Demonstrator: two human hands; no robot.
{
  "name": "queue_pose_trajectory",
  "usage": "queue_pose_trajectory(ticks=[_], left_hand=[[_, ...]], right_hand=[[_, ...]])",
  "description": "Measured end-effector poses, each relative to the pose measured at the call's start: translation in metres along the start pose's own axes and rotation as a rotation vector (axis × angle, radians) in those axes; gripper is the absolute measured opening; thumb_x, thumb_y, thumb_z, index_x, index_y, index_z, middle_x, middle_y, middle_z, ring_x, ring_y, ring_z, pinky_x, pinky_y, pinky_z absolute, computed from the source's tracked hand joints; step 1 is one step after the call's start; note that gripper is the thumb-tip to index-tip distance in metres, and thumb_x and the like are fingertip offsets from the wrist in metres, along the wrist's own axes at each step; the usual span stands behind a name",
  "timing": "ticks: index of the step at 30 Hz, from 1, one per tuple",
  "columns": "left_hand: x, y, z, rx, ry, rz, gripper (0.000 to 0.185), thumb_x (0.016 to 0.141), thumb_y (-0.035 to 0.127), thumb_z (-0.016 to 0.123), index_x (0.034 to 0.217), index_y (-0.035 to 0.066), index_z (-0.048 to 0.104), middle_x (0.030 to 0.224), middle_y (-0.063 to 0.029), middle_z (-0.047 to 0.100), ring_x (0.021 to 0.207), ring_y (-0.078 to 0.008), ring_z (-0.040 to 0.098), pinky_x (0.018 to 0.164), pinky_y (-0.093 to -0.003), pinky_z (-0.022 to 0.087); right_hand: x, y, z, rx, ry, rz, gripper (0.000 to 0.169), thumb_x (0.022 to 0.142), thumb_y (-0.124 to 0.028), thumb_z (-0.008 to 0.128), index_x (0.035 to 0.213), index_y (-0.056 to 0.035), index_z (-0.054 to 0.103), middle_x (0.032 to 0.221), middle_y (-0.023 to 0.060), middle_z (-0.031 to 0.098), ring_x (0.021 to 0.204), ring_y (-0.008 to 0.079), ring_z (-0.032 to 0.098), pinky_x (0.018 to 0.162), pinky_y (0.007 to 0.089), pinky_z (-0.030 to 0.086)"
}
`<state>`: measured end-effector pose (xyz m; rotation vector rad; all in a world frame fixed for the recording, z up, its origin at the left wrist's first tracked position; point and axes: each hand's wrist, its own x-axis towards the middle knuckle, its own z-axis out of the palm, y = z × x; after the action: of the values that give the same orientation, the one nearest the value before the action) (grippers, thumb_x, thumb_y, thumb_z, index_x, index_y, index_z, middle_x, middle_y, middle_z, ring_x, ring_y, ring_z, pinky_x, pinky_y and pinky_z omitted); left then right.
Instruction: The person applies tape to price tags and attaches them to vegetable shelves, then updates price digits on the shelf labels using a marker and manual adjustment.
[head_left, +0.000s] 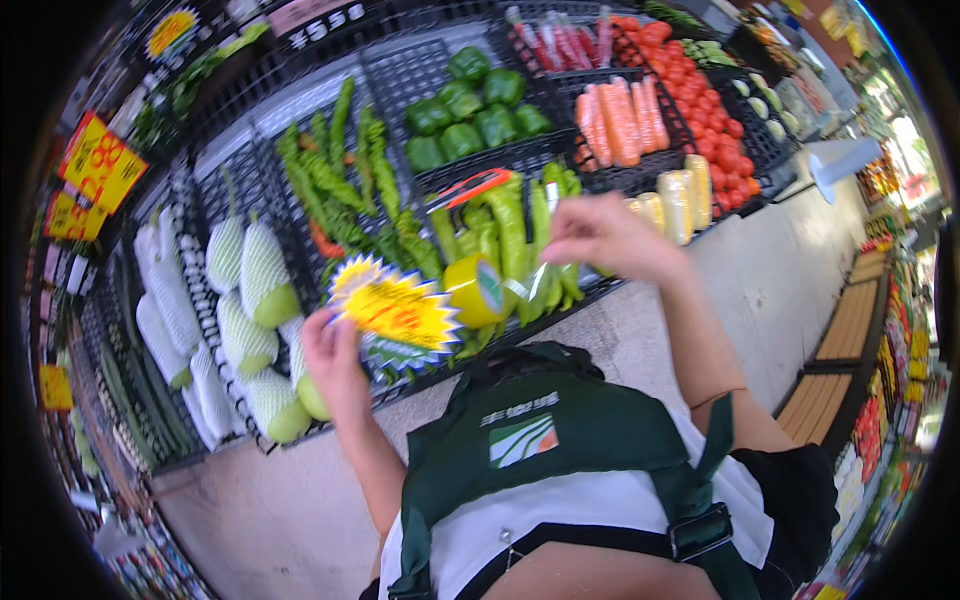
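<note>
Starburst-shaped yellow price cards (401, 315) with blue-edged points are pinched in my left hand (337, 364), above the crates. The cards bear writing and overlap one another. My right hand (619, 236) has thumb and finger pinched together over light green peppers (506, 232). A shiny strip of clear tape (531, 283) hangs from its fingertips; its far end is hard to make out. Between the hands, a yellow roll of tape (471, 292) rests on the peppers. Behind it lies an orange-handled tool (480, 186), its kind unclear.
Black crates hold net-wrapped melons (266, 274), dark green chillies (330, 169), bell peppers (476, 105), wrapped carrots (619, 124), corn (679, 199) and tomatoes (701, 105). Price signs (101, 161) stand at left. Slatted wooden shelving (840, 322) lies right, across the tiled floor (787, 247).
</note>
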<state>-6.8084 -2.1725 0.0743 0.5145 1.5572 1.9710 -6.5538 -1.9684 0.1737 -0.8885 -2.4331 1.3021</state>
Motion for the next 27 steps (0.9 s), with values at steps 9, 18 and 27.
queue_pose_trajectory(ticks=[9, 18, 27], left_hand=[[-0.003, 0.012, 0.084, -0.038, -0.404, 0.022, 0.019, 0.088, 0.002, 0.056, 0.105, 0.0, 0.049, 0.086, -0.0011, 0.056, 0.073, -0.0032, 0.053, 0.063, -0.0144, 0.041], [-0.013, 0.008, 0.101, -0.023, -0.437, 0.007, 0.019, 0.088, 0.003, 0.056, 0.105, 0.0, 0.048, 0.086, -0.0025, 0.055, 0.074, -0.0039, 0.053, 0.064, -0.0155, 0.043], [-0.023, 0.005, 0.107, 0.021, -0.361, -0.055, 0.023, 0.086, 0.001, 0.056, 0.107, 0.001, 0.047, 0.096, -0.0056, 0.058, 0.084, -0.0081, 0.055, 0.072, -0.0186, 0.044]], right_hand=[[0.033, -0.05, -0.019, -0.119, -0.211, -0.12, 0.029, 0.077, -0.023, 0.073, 0.071, -0.0031, 0.053, 0.058, -0.0022, 0.049, 0.055, 0.0055, 0.043, 0.05, 0.0233, 0.035], [0.025, -0.021, -0.015, -0.171, -0.146, -0.069, 0.035, 0.074, -0.029, 0.075, 0.069, -0.003, 0.053, 0.058, -0.0009, 0.051, 0.055, 0.0072, 0.045, 0.049, 0.0247, 0.036], [0.012, 0.007, -0.004, -0.14, 0.075, 0.043, 0.042, 0.065, -0.034, 0.081, 0.065, -0.0042, 0.052, 0.057, 0.0016, 0.052, 0.053, 0.0086, 0.045, 0.047, 0.0276, 0.037]])
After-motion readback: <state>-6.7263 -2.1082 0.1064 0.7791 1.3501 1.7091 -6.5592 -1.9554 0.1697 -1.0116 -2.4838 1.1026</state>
